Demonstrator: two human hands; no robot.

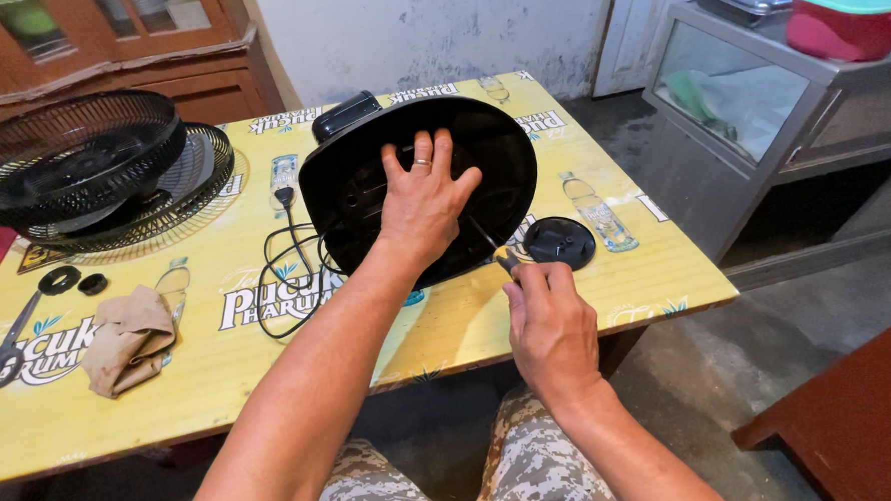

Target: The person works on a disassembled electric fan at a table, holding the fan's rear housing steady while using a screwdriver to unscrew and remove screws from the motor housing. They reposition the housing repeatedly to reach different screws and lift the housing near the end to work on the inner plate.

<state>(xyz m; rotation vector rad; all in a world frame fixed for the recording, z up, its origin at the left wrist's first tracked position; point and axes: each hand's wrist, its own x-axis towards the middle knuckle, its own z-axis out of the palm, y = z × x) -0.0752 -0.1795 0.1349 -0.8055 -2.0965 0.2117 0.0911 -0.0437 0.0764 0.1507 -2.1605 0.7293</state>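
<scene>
A black oval fan base (490, 157) lies tipped up on the yellow table (604, 288), underside facing me. My left hand (425, 195) presses flat on it with fingers spread, a ring on one finger. My right hand (551, 320) grips a screwdriver (494, 248) with a yellow and black handle, its shaft pointing into the base's lower right part. A small round black cap (560, 241) lies on the table just right of the base. A black power cord (290, 259) with its plug trails from the base to the left.
Two black fan grilles (93, 170) are stacked at the table's far left. Scissors (6, 347), two small black rings (72, 282) and a crumpled brown cloth (129, 339) lie near the left front. A glass-fronted metal cabinet (762, 104) stands to the right, a wooden cupboard (124, 36) behind.
</scene>
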